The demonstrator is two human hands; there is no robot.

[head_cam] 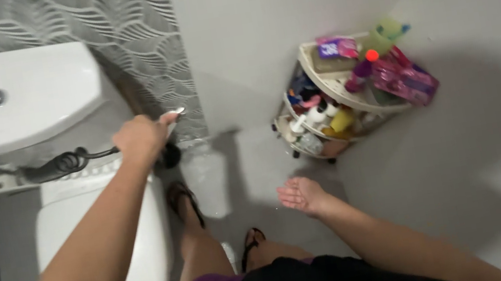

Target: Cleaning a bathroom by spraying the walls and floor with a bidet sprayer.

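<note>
So there's a white toilet (113, 251) on the left, lid down, with its tank (6, 100) up against the patterned wall. Over in the corner is a shelf rack (351, 93) stuffed with bottles. Left hand (140, 138) is closed around a spray nozzle (173, 114), held just beside the tank, and its coiled black hose (61, 164) runs off toward the left. Right hand (300, 194) is empty, palm up, fingers loosely spread above the grey floor (474, 177).
</note>
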